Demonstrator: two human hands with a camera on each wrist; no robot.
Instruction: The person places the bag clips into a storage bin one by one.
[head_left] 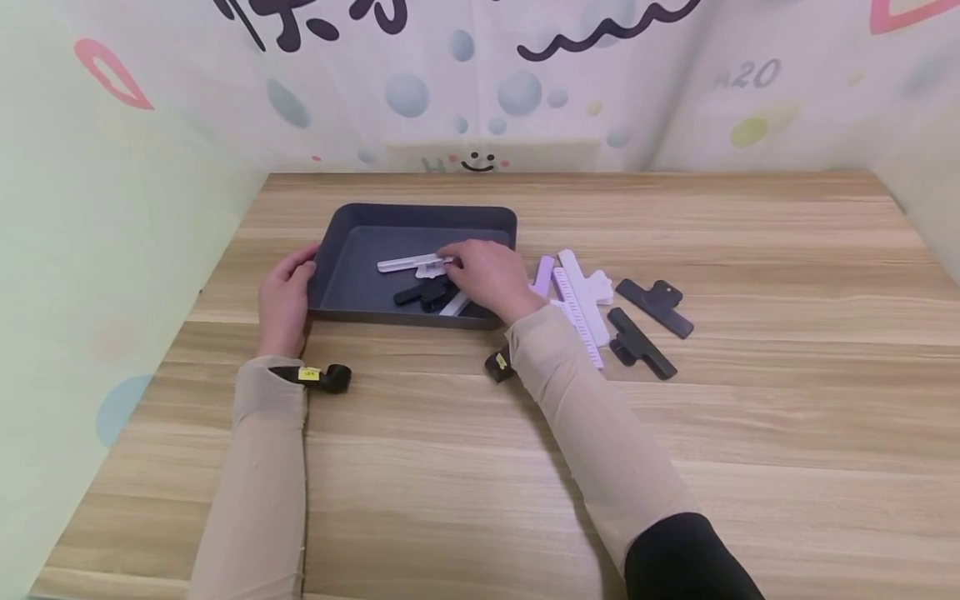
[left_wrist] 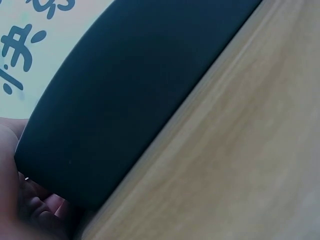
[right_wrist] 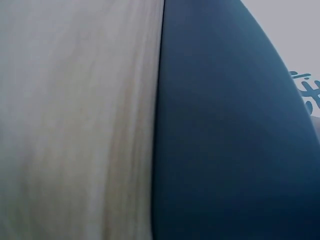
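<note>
A dark grey tray (head_left: 360, 317) sits on the wooden table, and my left hand (head_left: 285, 292) grips its left wall. In the left wrist view, fingers (left_wrist: 37, 205) show beside the tray's corner (left_wrist: 100, 125). My right hand (head_left: 487, 271) reaches over the tray's right side and pinches a white clip (head_left: 408, 263) above the tray floor. Beneath it in the tray lie a black clip (head_left: 420, 292) and a pale strip (head_left: 454, 304), partly hidden by the hand. The right wrist view shows only the tray's outer wall (right_wrist: 225, 125) and the table, not the fingers.
Right of the tray lie a white clip (head_left: 585, 296), a purple clip (head_left: 544, 273) partly behind the right arm, and two black clips, one farther back (head_left: 656, 306) and one nearer (head_left: 640, 343). A printed curtain (head_left: 525, 125) stands behind the table (head_left: 787, 375).
</note>
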